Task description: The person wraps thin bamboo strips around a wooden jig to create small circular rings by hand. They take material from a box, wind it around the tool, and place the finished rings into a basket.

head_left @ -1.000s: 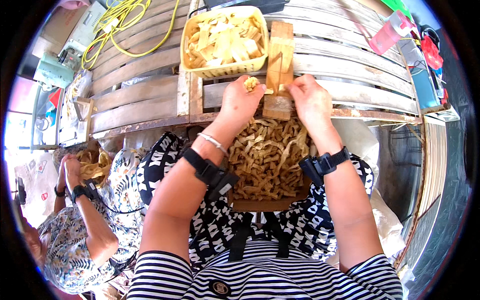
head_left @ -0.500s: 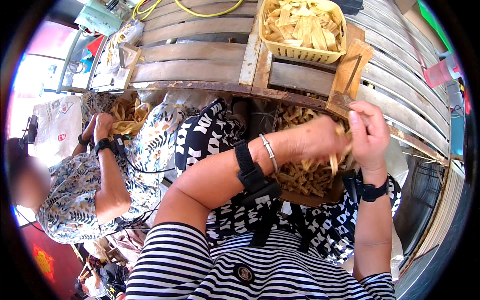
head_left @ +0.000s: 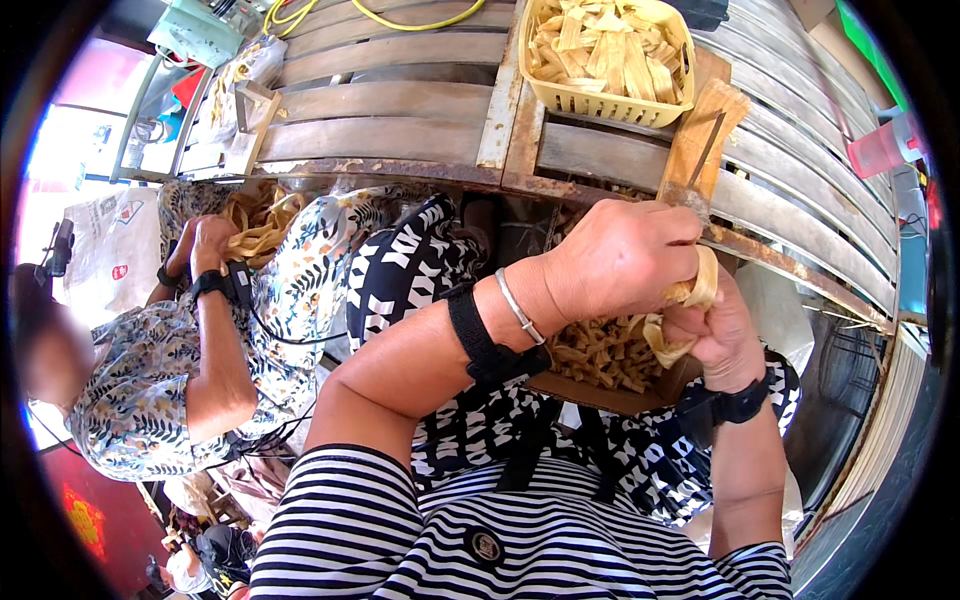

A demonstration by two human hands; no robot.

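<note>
My left hand (head_left: 625, 255) is closed, its fingertips pinching a pale yellow, dried-looking strip (head_left: 707, 278) just in front of the table's rusty edge. My right hand (head_left: 722, 340) grips the same strip from below; a folded part of it (head_left: 668, 345) hangs beside the palm. Exactly what the strip is made of, I cannot tell. Beneath both hands a cardboard box (head_left: 615, 400) at my lap holds many short, curled yellow-brown pieces (head_left: 600, 355). Just beyond my hands, a wooden block (head_left: 705, 130) with a dark metal strip set in it juts at the table edge.
A yellow plastic basket (head_left: 610, 103) of flat pale strips stands on the slatted table (head_left: 400, 105). To the left, a person in a floral shirt (head_left: 150, 390) handles similar strips (head_left: 265, 225) over their lap. A yellow cable (head_left: 420, 28) and a red cup (head_left: 885, 145) lie farther off.
My left hand has risen from over the box toward the table edge. My right hand has dropped a little and turned, and the folded strip between them now shows clearly.
</note>
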